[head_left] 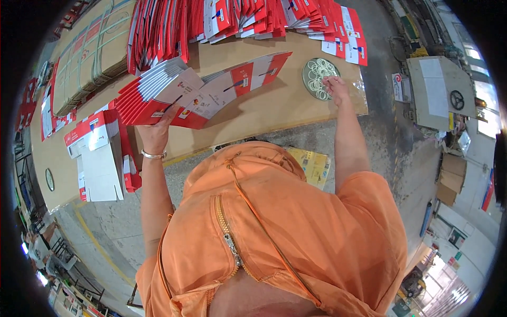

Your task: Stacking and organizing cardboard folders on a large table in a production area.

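Note:
A fanned stack of flat-folded red and white cartons [174, 92] is gripped at its near edge by my left hand [154, 132], fingers wrapped round it. The stack is raised over the table, its right end spread out in a long strip. Pale rubber bands [318, 71] lie heaped in a round, shallow dish [306, 87] on the right of the table. My right hand [336, 89] reaches over the dish's right side, fingers curled together among the bands; whatever they pinch is too small to make out.
Many red and white cartons [158, 37] stand in rows along the table's [253, 113] far side. A strapped brown cardboard bundle [97, 50] sits far left. Another carton stack [100, 158] rests near left, beside a small round green item [49, 179]. A grey machine [449, 90] stands right.

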{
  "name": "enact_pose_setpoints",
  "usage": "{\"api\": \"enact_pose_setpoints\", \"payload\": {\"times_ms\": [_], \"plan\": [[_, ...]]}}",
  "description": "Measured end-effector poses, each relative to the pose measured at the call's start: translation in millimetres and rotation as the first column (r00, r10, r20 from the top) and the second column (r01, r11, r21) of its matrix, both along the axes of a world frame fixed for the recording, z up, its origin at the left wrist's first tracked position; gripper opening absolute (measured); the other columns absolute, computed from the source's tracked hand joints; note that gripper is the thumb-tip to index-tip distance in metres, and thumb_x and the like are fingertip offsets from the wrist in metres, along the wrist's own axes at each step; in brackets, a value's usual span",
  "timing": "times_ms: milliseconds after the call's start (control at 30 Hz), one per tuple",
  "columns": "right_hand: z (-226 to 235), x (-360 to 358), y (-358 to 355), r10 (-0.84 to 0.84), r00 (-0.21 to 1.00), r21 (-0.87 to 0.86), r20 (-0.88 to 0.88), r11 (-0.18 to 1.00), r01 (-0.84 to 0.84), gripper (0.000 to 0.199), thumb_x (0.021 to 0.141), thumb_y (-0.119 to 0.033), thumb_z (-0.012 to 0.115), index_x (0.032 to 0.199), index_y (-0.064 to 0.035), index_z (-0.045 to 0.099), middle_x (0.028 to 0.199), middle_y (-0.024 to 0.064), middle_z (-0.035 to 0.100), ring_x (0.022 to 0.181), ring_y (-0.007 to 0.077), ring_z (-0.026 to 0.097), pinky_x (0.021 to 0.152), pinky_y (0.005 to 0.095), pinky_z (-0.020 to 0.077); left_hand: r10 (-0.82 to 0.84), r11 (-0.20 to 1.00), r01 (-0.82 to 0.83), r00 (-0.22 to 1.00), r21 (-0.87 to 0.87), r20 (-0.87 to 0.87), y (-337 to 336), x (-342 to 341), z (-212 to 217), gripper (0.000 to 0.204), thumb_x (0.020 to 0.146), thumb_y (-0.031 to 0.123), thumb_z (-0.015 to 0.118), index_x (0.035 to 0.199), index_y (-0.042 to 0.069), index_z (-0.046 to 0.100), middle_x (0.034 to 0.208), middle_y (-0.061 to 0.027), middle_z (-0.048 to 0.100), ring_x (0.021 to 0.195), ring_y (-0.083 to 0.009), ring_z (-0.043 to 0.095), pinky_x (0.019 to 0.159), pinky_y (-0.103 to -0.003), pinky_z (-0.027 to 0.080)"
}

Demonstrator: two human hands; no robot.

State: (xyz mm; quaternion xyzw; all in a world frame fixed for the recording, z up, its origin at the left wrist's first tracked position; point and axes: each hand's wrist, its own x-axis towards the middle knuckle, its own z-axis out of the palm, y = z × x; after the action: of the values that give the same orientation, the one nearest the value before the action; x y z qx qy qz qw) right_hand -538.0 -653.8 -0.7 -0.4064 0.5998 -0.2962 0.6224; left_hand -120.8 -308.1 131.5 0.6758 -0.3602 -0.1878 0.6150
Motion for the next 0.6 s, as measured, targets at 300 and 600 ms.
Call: {"api": "enact_pose_setpoints", "payload": {"times_ms": [300,600], "plan": [[-1,-2,1,-0.002,0.972,-0.010,0.233,1.000,0.005,0.024,0.088,0.000,0.055,0.111,0.0051,0.048,0.106,0.0202,0.060,0.096,0.0277,0.064,0.078,0.0342,0.0563,-0.003,1.000,0.002,0.999,-0.019,-0.039,-4,-4,6,0.047,0.068,0.003,0.080,0.108,0.000,0.057,0.102,-0.0070,0.063,0.086,-0.0149,0.060,0.075,-0.029,0.051],[-17,-6,1,0.141,0.969,-0.224,-0.205,0.956,-0.187,0.024,0.083,-0.003,0.063,0.105,0.0074,0.061,0.084,0.0140,0.066,0.072,0.0197,0.068,0.061,0.0266,0.0565,-0.032,0.999,0.030,0.999,-0.040,-0.039,-2,-2,4,0.048,0.069,0.004,0.080,0.110,0.000,0.056,0.104,-0.0069,0.062,0.089,-0.0148,0.060,0.078,-0.029,0.050]]}}
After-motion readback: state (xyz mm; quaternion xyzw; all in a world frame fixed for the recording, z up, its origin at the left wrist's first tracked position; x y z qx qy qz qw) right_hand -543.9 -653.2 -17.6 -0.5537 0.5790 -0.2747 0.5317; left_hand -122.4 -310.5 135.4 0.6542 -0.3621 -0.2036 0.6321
